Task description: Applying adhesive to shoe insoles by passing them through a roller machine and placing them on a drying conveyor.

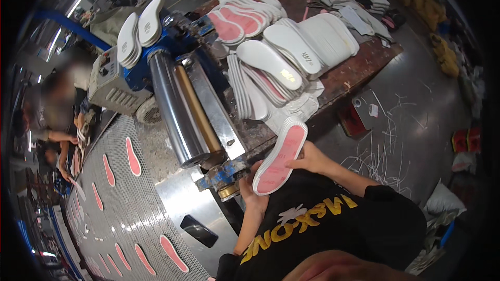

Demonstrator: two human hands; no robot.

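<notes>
Close to my body I hold a stack of white-edged insoles, its pink underside facing up. My left hand is closed round the lower end, partly hidden beneath the stack. My right hand grips the right edge, its thumb lying on the pink face. Just left of the stack stands a machine with a shiny metal roller and a brass-coloured roller beside it. Beyond my hands, more white insoles are piled on a worn table.
A mesh conveyor at the left carries several pink insoles. A dark phone lies on the metal plate. White insoles also rest on the blue machine housing. Co-workers stand at the far left. White strips litter the floor at right.
</notes>
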